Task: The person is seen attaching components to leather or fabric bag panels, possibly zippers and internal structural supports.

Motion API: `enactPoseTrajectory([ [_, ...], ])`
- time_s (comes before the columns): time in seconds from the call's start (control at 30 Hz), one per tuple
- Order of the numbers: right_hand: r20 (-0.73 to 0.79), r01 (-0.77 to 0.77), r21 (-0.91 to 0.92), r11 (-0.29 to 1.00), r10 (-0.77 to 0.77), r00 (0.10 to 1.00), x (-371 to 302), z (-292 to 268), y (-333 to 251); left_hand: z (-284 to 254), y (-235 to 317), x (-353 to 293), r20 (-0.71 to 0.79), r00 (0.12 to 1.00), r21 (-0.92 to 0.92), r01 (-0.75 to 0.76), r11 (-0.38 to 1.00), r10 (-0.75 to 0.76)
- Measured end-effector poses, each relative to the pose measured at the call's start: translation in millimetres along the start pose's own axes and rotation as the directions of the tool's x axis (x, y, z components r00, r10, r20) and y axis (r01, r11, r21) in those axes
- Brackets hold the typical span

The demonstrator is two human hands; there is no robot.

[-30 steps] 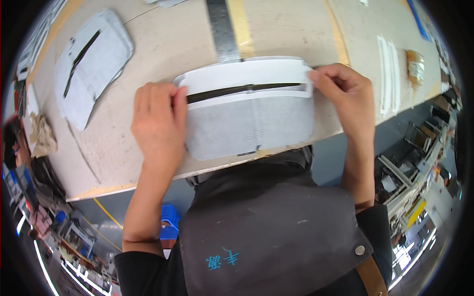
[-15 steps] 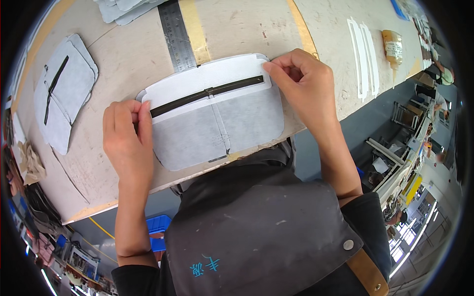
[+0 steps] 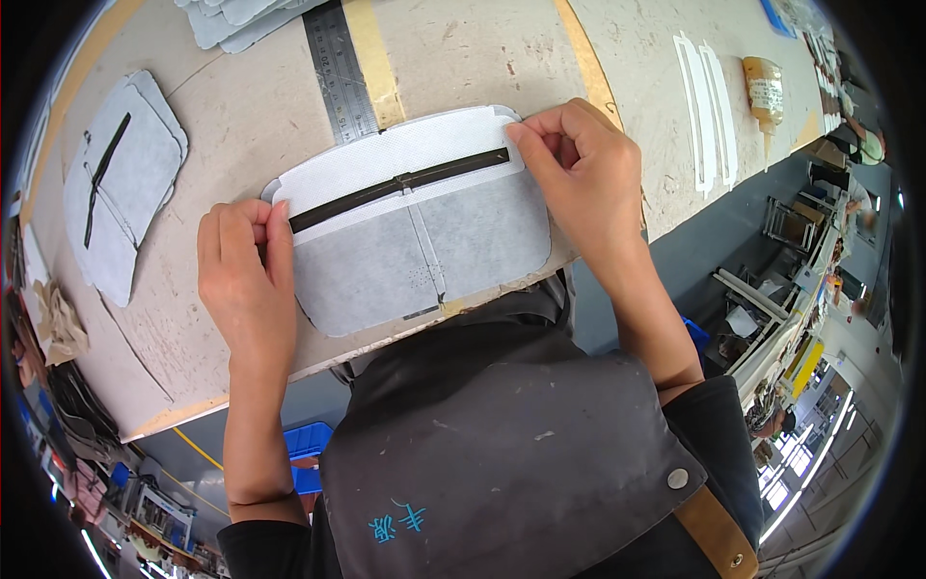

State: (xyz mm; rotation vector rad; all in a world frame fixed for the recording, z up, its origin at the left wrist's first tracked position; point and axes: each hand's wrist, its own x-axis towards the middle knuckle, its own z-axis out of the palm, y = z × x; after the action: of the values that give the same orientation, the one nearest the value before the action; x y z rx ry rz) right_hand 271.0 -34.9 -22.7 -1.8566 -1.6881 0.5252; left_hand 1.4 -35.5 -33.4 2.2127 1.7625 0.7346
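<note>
A pale grey panel [image 3: 367,275] with rounded corners lies near the table's front edge. Over its upper half is a white backing piece [image 3: 405,150], with a long black slit [image 3: 453,172] running across it. At its left end, my left hand [image 3: 246,256] is closed, thumb and fingers pinching the edge. My right hand [image 3: 584,159] pinches the upper right corner in the same way, its other fingers curled. What lies under the fingertips is hidden. A seam [image 3: 424,241] runs down the panel's middle from the slit.
A steel ruler [image 3: 340,82] lies just beyond the panel. More grey panels [image 3: 130,183] are stacked at left, others [image 3: 241,21] at the far edge. Narrow white frame strips [image 3: 704,116] and a glue bottle [image 3: 764,92] lie at right. Crumpled paper [image 3: 60,323] sits at far left.
Both hands keep their pinch at the two ends of the white backing piece. The whole view has shifted slightly; nothing else has visibly changed.
</note>
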Motion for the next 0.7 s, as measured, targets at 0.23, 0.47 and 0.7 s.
enactPoseTrajectory([
  [0.23,-0.081,0.063,-0.041,0.997,-0.067,0.994,-5.0,9.3,3.5,0.5,0.3,-0.2,0.01,1.0,-0.003,0.006,1.0,-0.006],
  [0.47,-0.162,0.07,-0.049,0.996,-0.077,0.984,-10.1,9.6,1.5,1.0,-0.3,-1.0,-0.014,1.0,0.015,-0.021,1.0,0.021],
  [0.7,-0.079,0.434,-0.099,0.895,-0.442,0.893,-18.2,-6.4,14.4,1.2,-0.1,-0.6,-0.015,1.0,0.025,-0.023,0.999,0.024],
])
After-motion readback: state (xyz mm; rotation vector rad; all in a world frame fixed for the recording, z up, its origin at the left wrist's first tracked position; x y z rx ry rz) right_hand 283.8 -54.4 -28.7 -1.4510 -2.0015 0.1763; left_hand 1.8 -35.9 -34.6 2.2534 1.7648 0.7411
